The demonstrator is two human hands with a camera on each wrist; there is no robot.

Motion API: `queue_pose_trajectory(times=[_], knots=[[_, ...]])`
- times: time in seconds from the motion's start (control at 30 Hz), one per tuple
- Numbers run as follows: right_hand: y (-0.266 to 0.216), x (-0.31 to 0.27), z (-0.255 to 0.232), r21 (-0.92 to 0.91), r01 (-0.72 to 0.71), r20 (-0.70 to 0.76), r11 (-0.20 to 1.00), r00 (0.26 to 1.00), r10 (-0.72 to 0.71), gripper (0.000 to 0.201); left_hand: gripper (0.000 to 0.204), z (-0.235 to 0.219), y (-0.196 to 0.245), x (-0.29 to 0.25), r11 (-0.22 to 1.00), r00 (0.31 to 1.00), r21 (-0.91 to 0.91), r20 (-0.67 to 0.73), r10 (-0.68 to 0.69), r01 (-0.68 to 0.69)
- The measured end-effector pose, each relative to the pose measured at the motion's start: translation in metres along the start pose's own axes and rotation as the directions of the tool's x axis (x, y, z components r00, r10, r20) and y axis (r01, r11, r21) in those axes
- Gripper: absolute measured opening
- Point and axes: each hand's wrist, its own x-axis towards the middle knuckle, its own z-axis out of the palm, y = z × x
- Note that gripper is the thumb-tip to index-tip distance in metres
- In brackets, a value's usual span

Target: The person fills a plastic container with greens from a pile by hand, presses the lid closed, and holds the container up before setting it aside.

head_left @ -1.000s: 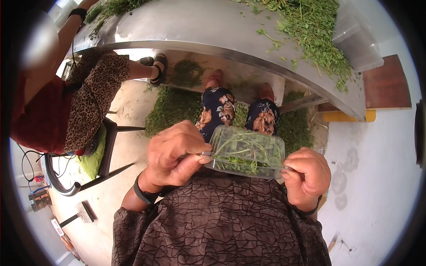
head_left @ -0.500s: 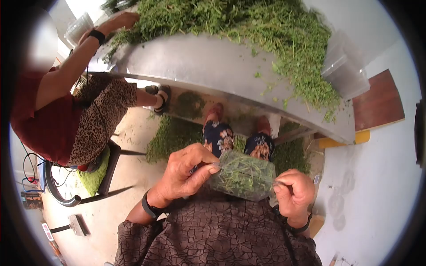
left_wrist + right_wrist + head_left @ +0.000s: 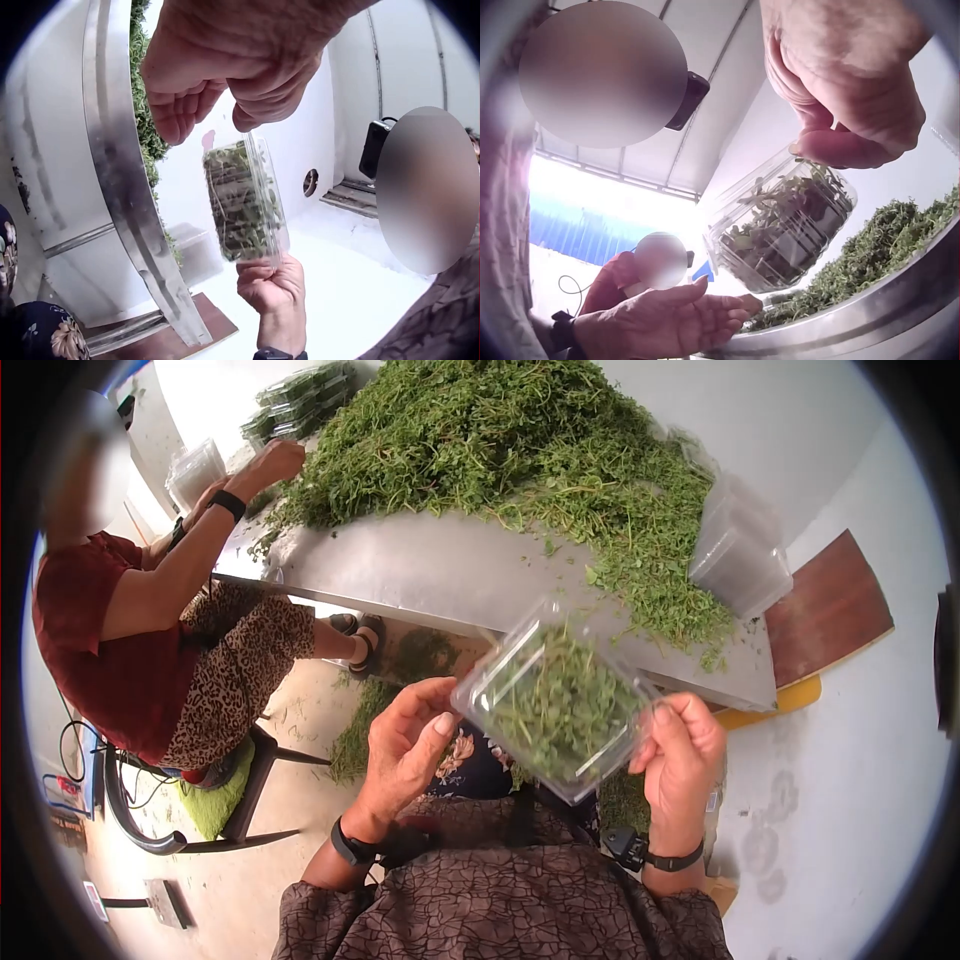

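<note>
A clear plastic clamshell box (image 3: 560, 705) filled with green leafy sprigs is tilted in front of the body, its lid closed over the greens. My right hand (image 3: 682, 755) pinches its right-hand edge between thumb and fingers. My left hand (image 3: 402, 755) is beside the box's left corner, fingers loosely extended. The right wrist view shows that left hand (image 3: 675, 319) with its palm turned up and its fingers apart from the box (image 3: 780, 225). In the left wrist view, the right hand (image 3: 274, 289) grips the box's far end.
A large heap of cut greens (image 3: 460, 440) covers much of the metal table (image 3: 400, 560). Stacked clear boxes (image 3: 740, 550) stand at its right end, filled boxes (image 3: 300, 400) at the back left. Another person (image 3: 120, 600) sits at the left, hands at the heap.
The box has been raised and turned so its top faces the camera. My left hand has let go of its edge, while the right keeps hold. The head view has tilted up toward the heap.
</note>
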Motion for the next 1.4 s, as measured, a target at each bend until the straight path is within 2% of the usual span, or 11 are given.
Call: queue_pose_trajectory(times=[0.17,0.3,0.47,0.6,0.77,0.87,0.97,1.1,1.27,1.33,1.4], knots=[[0.012,0.032,0.024,0.197,-0.109,-0.025,0.974,0.993,0.116,0.014,0.040,0.005,-0.003,0.016,0.987,0.988,0.052,-0.018,0.152,-0.151],[0.037,0.053,0.040,0.327,-0.162,-0.014,0.931,0.984,0.176,0.015,0.039,0.007,-0.006,0.025,0.992,0.991,0.003,-0.038,0.128,-0.128],[0.051,0.051,0.043,0.262,-0.257,0.095,0.930,0.966,0.240,0.020,0.044,0.007,-0.012,0.030,0.976,0.982,0.136,-0.055,0.182,-0.173],[0.054,0.044,0.028,0.082,-0.214,0.015,0.973,0.977,0.213,0.026,0.048,0.003,-0.016,0.033,0.920,0.978,0.351,-0.051,0.204,-0.174],[0.059,0.037,0.009,0.011,-0.135,-0.004,0.991,0.991,0.135,0.025,0.051,0.003,-0.015,0.045,0.656,0.879,0.683,-0.040,0.475,-0.323],[0.067,0.028,0.001,-0.069,-0.123,0.059,0.990,0.990,0.127,0.024,0.054,0.006,-0.001,0.056,0.572,0.854,0.742,0.004,0.520,-0.351],[0.086,0.016,-0.013,-0.339,-0.121,0.158,0.933,0.970,0.183,0.022,0.057,0.008,0.007,0.066,0.528,0.838,0.752,0.061,0.542,-0.396],[0.124,0.007,-0.038,-0.516,-0.084,0.222,0.853,0.948,0.227,0.015,0.060,0.019,0.013,0.077,0.485,0.854,0.772,0.140,0.500,-0.410],[0.179,-0.010,-0.075,-0.596,-0.126,0.158,0.793,0.950,0.270,0.015,0.063,0.040,0.016,0.089,0.161,0.875,0.922,0.263,0.406,-0.352],[0.191,-0.018,-0.085,-0.591,-0.192,0.161,0.784,0.924,0.348,0.017,0.063,0.047,0.008,0.095,0.165,0.882,0.924,0.259,0.393,-0.344],[0.195,-0.024,-0.090,-0.598,-0.172,0.157,0.783,0.932,0.326,0.017,0.063,0.054,0.001,0.098,0.024,0.902,0.952,0.280,0.328,-0.304]])
